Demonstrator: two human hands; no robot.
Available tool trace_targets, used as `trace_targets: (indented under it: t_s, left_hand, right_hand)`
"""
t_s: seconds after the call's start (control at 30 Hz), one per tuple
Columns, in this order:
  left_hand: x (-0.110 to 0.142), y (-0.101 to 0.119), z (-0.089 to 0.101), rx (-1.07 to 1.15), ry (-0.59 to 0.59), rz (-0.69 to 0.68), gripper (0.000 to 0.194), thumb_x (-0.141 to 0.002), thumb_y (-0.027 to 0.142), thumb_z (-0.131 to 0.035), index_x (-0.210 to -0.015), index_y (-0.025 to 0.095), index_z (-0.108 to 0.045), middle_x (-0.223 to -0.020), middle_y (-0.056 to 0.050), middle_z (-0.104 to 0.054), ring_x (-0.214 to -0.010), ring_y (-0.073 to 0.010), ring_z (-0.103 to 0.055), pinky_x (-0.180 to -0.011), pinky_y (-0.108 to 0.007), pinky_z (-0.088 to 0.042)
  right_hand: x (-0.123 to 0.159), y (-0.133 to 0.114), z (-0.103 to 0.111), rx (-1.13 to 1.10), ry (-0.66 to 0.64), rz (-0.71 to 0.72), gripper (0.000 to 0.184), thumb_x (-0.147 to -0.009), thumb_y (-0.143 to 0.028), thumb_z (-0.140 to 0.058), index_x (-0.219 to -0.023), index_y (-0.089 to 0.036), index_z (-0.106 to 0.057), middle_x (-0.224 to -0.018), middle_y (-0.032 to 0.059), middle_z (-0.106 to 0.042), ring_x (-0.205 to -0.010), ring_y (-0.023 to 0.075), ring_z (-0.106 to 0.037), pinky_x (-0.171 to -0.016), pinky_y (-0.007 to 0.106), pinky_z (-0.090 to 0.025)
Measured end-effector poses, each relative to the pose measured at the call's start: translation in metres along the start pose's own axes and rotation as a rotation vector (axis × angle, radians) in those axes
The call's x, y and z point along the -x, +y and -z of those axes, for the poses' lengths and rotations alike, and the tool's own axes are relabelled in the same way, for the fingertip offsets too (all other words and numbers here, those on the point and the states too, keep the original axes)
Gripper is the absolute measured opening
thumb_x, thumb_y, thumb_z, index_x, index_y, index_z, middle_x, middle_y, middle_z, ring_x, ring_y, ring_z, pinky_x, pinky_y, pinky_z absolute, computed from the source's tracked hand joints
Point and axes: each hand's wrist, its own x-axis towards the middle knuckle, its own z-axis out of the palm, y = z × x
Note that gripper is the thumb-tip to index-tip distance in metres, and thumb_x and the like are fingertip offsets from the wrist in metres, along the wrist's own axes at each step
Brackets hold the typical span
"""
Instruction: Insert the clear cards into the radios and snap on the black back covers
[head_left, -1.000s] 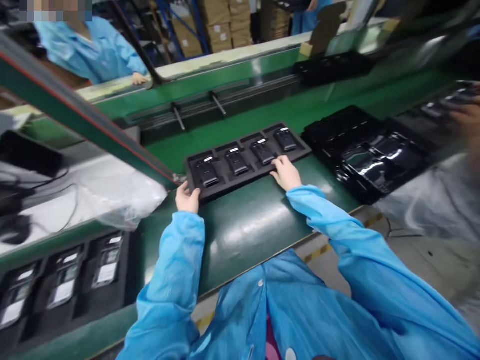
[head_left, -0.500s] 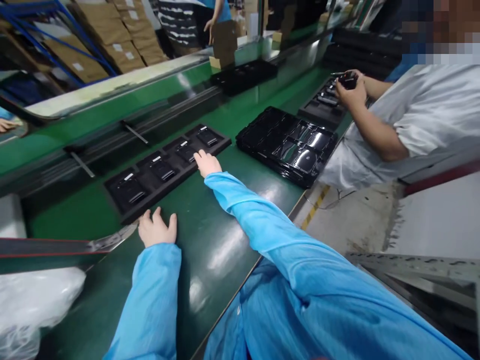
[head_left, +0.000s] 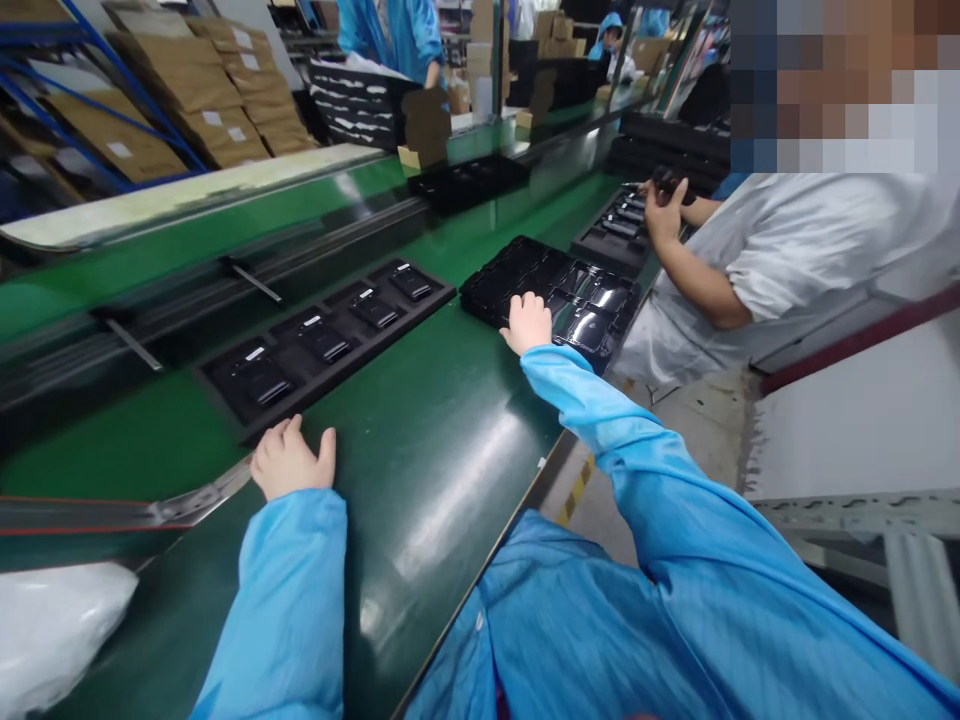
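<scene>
A long black foam tray lies on the green work surface, with several black boxy devices in its pockets, each bearing a small white label. My left hand is at the tray's near left corner, fingers apart, holding nothing; whether the fingertips touch the tray I cannot tell. To the right, my right hand reaches over the near edge of a stack of glossy black plastic trays. Its fingers lie spread on or just above the top tray, and no object shows in them.
A co-worker's hand holds a dark device above another foam tray at the right. Clear plastic bagging lies at the lower left. Metal bars stick out along the far rail. Cardboard boxes are stacked behind.
My right hand has moved right, from the foam tray's near edge to the glossy plastic trays. My left hand stays by the foam tray's corner. The view has shifted slightly.
</scene>
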Motion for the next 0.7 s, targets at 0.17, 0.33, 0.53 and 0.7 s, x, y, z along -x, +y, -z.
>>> trace_targets:
  t_s: [0.17,0.33,0.53,0.7]
  left_hand:
    - [0.008,0.004,0.004,0.008,0.058,-0.011,0.057,-0.090,0.049,-0.048,-0.136,0.017,-0.055,-0.146,-0.016,-0.050,-0.138,-0.0371,-0.042,-0.116,-0.056,-0.030]
    - [0.013,0.003,0.002,0.056,0.077,-0.052,0.052,-0.091,0.048,-0.046,-0.132,0.017,-0.058,-0.141,-0.014,-0.054,-0.133,-0.0351,-0.047,-0.115,-0.053,-0.034]
    - [0.013,-0.001,0.000,0.140,0.094,-0.155,0.042,-0.092,0.044,-0.046,-0.119,0.017,-0.064,-0.130,-0.013,-0.060,-0.128,-0.0296,-0.054,-0.114,-0.043,-0.039]
    - [0.018,0.001,-0.002,0.274,0.140,-0.191,0.038,-0.094,0.042,-0.045,-0.111,0.016,-0.067,-0.122,-0.012,-0.065,-0.121,-0.0255,-0.058,-0.111,-0.039,-0.041]
  right_hand:
    - [-0.006,0.012,-0.007,0.077,-0.026,0.011,0.042,-0.096,-0.039,-0.059,-0.131,-0.016,-0.055,-0.130,0.0105,-0.056,-0.117,0.0214,-0.057,-0.098,0.043,-0.052]
    - [-0.011,0.011,-0.008,0.118,-0.042,0.048,0.043,-0.096,-0.041,-0.059,-0.130,-0.015,-0.057,-0.130,0.0109,-0.057,-0.116,0.0212,-0.059,-0.099,0.043,-0.053]
    - [-0.016,0.015,-0.004,0.140,-0.041,0.080,0.042,-0.096,-0.041,-0.059,-0.129,-0.015,-0.057,-0.128,0.0103,-0.059,-0.115,0.0206,-0.060,-0.098,0.043,-0.054]
    - [-0.012,0.022,0.014,0.158,0.035,0.104,0.041,-0.097,-0.039,-0.059,-0.130,-0.015,-0.057,-0.128,0.0104,-0.058,-0.115,0.0205,-0.059,-0.098,0.043,-0.054]
